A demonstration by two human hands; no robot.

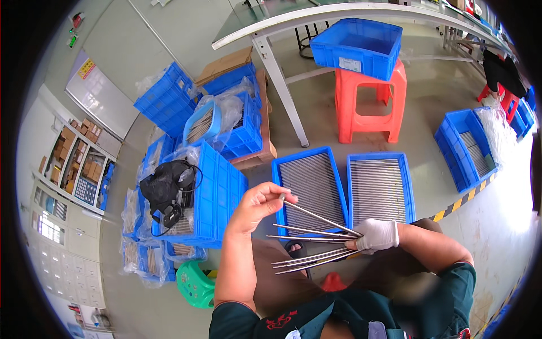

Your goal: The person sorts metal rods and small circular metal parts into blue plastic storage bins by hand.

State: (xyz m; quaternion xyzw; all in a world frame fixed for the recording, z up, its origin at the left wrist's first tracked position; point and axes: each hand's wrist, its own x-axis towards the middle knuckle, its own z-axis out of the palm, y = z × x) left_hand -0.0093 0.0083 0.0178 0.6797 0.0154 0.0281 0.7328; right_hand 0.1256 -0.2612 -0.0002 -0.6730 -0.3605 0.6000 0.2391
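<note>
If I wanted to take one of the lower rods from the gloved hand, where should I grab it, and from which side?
Probably near its free tip, coming from the left with a light pinch. The gloved right hand grips the bunch at the right, while the thin lower rods stick out leftward, unheld at their tips. The left hand pinches a higher rod.

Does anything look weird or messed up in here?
Two things. A black bundle, maybe a bag, lies slumped on the blue crates at left, its cord looping out, as if dropped there. The right hand, holding metal rods, wears a white glove, but the left hand is bare, so they don't match.
</note>
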